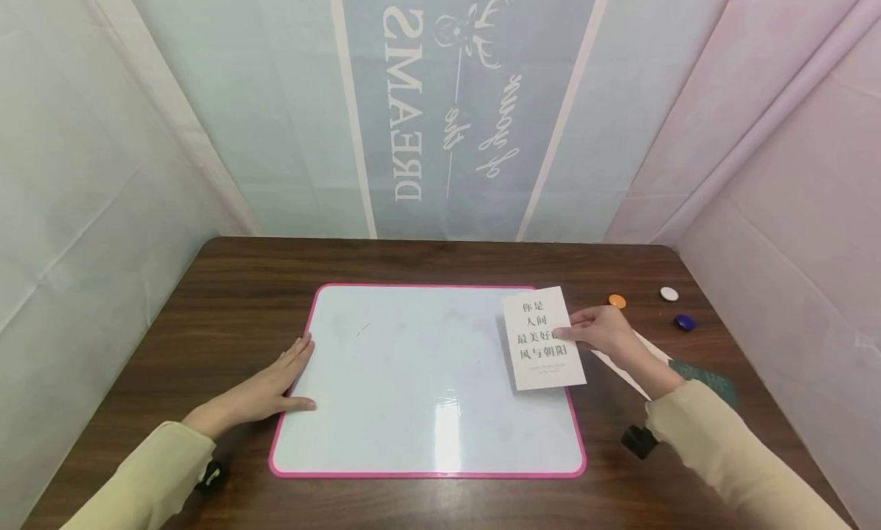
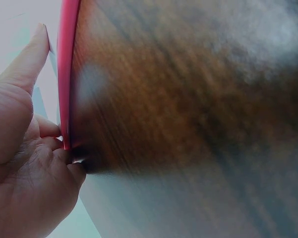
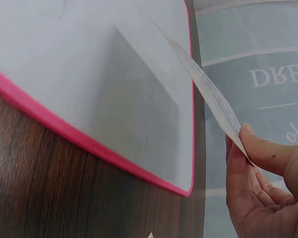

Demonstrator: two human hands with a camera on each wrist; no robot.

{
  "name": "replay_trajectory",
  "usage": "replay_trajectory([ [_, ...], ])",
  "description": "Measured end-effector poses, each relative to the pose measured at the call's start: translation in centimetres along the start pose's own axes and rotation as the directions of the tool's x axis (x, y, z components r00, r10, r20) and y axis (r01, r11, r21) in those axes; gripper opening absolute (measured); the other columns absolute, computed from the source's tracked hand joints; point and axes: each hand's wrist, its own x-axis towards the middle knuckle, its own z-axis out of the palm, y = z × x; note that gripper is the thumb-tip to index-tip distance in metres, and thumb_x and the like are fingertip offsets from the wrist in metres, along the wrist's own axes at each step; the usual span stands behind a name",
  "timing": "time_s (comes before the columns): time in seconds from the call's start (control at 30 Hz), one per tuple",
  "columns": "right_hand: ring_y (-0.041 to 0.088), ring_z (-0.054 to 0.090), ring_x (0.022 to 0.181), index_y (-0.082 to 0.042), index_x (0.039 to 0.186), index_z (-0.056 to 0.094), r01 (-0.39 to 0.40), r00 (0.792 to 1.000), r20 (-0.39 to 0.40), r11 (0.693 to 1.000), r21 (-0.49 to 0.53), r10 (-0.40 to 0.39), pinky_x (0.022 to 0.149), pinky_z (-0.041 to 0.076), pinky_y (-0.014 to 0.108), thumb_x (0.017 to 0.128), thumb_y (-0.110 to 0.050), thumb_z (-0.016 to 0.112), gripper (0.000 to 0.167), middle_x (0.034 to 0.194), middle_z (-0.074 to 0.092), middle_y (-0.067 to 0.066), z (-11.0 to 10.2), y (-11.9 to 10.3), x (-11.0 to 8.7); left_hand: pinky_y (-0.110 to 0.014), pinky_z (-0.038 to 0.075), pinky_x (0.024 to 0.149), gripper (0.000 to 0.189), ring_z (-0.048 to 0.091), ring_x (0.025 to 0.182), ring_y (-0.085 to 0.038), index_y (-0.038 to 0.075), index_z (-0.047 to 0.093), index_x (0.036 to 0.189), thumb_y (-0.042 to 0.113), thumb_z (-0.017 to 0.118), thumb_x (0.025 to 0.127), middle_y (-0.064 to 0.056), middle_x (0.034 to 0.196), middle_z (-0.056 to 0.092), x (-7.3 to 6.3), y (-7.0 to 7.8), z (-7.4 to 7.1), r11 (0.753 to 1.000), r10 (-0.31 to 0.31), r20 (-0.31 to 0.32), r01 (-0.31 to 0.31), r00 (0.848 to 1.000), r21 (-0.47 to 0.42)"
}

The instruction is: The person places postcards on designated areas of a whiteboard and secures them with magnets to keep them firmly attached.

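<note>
A white card [image 1: 544, 354] printed with dark Chinese characters is pinched at its right edge by my right hand [image 1: 606, 335]. It hangs over the right side of a whiteboard [image 1: 406, 377] with a pink rim. In the right wrist view the card [image 3: 208, 91] tilts above the board, apart from it, and casts a shadow on the surface. My left hand [image 1: 275, 381] rests at the board's left edge with fingers extended. Its thumb lies over the rim, as the left wrist view shows beside the pink edge [image 2: 67, 64].
Right of the board lie an orange round magnet-like disc [image 1: 617, 301], a white one [image 1: 668, 294] and a dark blue one [image 1: 684, 322]. Under my right forearm are a pale card [image 1: 629, 373] and a dark green card [image 1: 716, 381], partly hidden. Curtains surround the brown table [image 1: 234, 285].
</note>
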Motion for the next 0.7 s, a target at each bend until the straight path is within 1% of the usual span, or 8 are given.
replay_trajectory([
  [0.07,0.012,0.063,0.067,0.013,0.108,0.057,-0.012,1.0,0.0,1.0,0.006,0.012,0.071,0.054,0.036,0.073,-0.022,0.077,0.054,0.081,0.069,0.012,0.2,-0.2,0.1,-0.058,0.015,0.103,0.102,0.007,0.135,-0.042,-0.009,0.014,0.141,0.048,0.067,0.076,-0.025,0.149,0.003,0.0,0.0,0.0,1.0,-0.009,0.007,0.009,1.0,-0.008],
  [0.2,0.012,0.063,0.068,0.011,0.107,0.059,-0.028,1.0,0.007,1.0,0.005,0.028,0.072,0.054,0.036,0.071,-0.025,0.079,0.055,0.08,0.069,0.01,0.5,-0.7,0.3,-0.058,0.016,0.103,0.102,0.007,0.135,-0.043,-0.01,0.014,0.141,0.048,0.067,0.076,-0.026,0.149,0.003,0.1,0.0,-0.1,1.0,-0.007,0.013,0.007,1.0,-0.015],
  [0.23,0.012,0.063,0.068,0.01,0.107,0.059,-0.026,1.0,0.009,1.0,0.002,0.026,0.072,0.054,0.036,0.07,-0.026,0.079,0.056,0.081,0.069,0.01,0.6,-0.8,0.3,-0.058,0.015,0.104,0.102,0.007,0.135,-0.042,-0.009,0.013,0.141,0.048,0.067,0.076,-0.025,0.149,0.003,0.1,0.0,-0.2,1.0,-0.015,0.018,0.016,1.0,-0.019],
  [0.33,0.012,0.062,0.068,0.01,0.107,0.059,-0.015,1.0,0.007,1.0,-0.001,0.015,0.073,0.054,0.037,0.07,-0.027,0.079,0.057,0.082,0.069,0.011,0.8,-1.1,0.3,-0.058,0.015,0.104,0.102,0.007,0.135,-0.042,-0.009,0.014,0.141,0.048,0.067,0.076,-0.025,0.149,0.003,0.1,0.0,-0.3,1.0,-0.015,0.023,0.015,1.0,-0.016],
  [0.7,0.011,0.061,0.067,0.012,0.107,0.057,-0.007,1.0,0.031,0.999,0.039,0.006,0.066,0.054,0.03,0.072,-0.019,0.078,0.052,0.083,0.069,0.014,2.1,-2.2,0.7,-0.058,0.015,0.104,0.102,0.006,0.135,-0.042,-0.009,0.014,0.141,0.047,0.067,0.075,-0.025,0.149,0.002,0.2,0.1,-0.9,1.0,-0.02,0.039,0.021,0.999,-0.023],
])
